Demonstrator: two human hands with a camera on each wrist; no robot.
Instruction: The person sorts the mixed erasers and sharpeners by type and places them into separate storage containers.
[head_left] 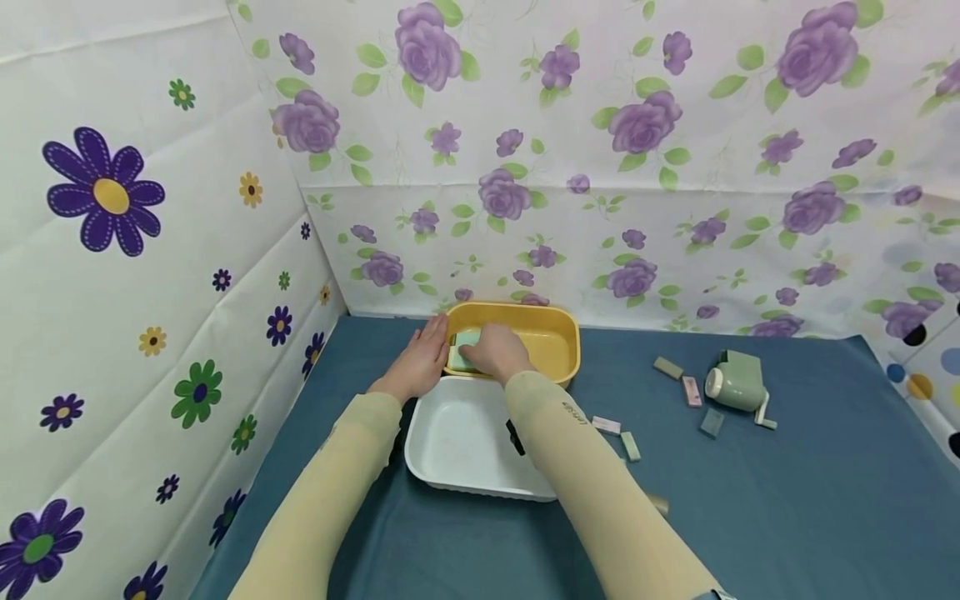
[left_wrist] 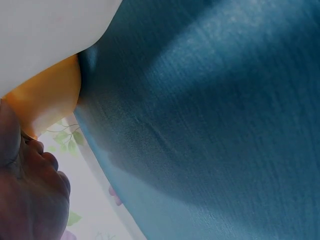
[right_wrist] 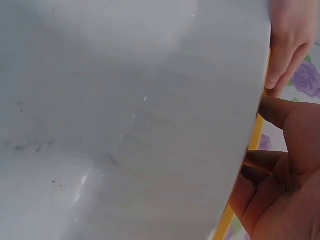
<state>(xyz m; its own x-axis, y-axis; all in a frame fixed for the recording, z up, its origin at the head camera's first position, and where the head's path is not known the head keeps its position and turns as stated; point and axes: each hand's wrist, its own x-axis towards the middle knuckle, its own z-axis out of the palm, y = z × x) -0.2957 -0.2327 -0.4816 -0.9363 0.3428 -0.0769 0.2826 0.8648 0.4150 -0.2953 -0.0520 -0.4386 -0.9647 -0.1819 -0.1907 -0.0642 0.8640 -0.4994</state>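
Two hands are working at the yellow bin. Inside the bin's left end, the right hand is bending its grip over the pale green piece, the thumb lying on it and seemingly holding it; the fingertips are hiding from view, so how tightly they are closing cannot be told. Along the outside of the bin's left end, the left hand is resting with its grip unfolded, the fingers lying straight and holding nothing, probably bracing the bin against being pushed about. Just beside the bin, on the person's side, the white tray is sitting, perhaps for keeping both containers within one short reach. To the bin's right and nearer the person, a pink block and a light green block are lying loose beyond the right sleeve, while a tan cylinder is partly showing past it. Farther right of the bin, three more blocks are lying near the crank-handled device, seemingly sitting aside to leave working room. Flowered cloth is hanging behind the bin and the blue worktop.
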